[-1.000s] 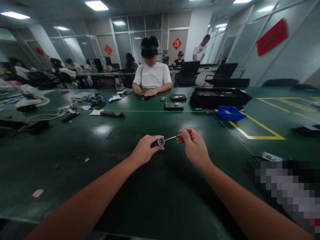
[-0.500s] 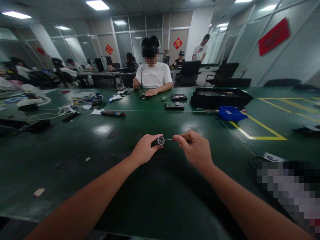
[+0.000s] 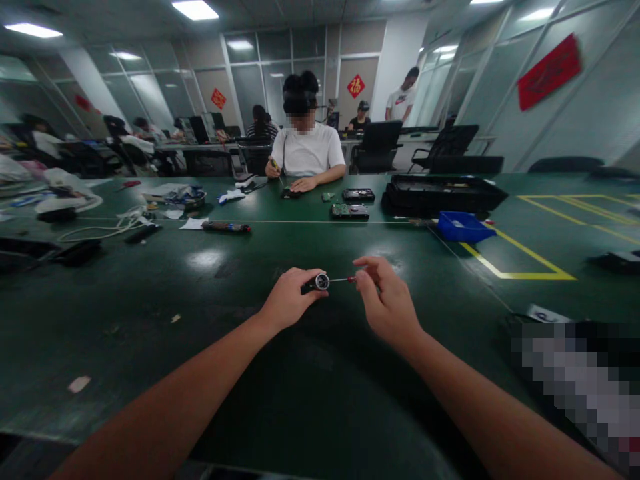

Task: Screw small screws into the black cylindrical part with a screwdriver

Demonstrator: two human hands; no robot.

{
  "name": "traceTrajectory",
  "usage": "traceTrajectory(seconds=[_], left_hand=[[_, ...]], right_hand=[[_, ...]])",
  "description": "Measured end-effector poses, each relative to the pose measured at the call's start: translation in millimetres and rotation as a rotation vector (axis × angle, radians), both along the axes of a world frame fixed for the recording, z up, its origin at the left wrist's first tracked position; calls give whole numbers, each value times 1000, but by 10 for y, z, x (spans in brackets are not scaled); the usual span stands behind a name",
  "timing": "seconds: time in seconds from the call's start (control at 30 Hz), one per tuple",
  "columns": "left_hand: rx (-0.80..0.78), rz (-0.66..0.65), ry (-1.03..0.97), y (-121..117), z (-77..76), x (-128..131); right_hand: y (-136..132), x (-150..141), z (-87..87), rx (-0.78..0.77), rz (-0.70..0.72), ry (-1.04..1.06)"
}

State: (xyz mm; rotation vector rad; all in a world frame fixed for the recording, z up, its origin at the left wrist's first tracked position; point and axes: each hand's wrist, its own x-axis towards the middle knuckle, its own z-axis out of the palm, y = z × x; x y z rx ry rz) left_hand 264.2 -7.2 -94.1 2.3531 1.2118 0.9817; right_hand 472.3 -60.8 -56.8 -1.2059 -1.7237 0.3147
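My left hand (image 3: 286,300) is closed on a small black part with a round silver ring (image 3: 321,282) at its end, held just above the green table (image 3: 210,347). My right hand (image 3: 386,301) pinches the red-tipped handle of a thin screwdriver (image 3: 343,279). Its metal shaft runs left and its tip meets the silver ring. The two hands sit close together at the table's middle.
Across the table a person in a white shirt (image 3: 307,152) works on a small part, with hard drives (image 3: 349,211) beside them. A black case (image 3: 440,194), a blue bin (image 3: 463,227), yellow floor-style tape lines (image 3: 515,263) and cables (image 3: 100,230) lie farther off.
My right hand has turned on the screwdriver handle, its fingers shifting, while the tip stays at the ring. My left hand has held nearly still. The person opposite raised a tool.
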Motion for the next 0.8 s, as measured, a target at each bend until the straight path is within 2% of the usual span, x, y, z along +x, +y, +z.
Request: traceTrajectory(seconds=[0.1,0.2,0.27,0.6,0.7,0.8], left_hand=[[24,-2,-9,7,-13,0],[35,-22,-14,10,-16,-1],[41,-29,-14,8,-12,-2],[85,-11,11,0,24,-5],[92,-22,-1,6,32,-5],[81,-26,24,12,31,10]], right_hand=[[5,12,-14,-10,27,49],[-4,7,2,-39,-5,5],[-7,-8,10,-42,-19,50],[168,-46,-135,-220,55,660],[238,-19,-169,-379,131,914],[272,3,-182,-486,172,1016]])
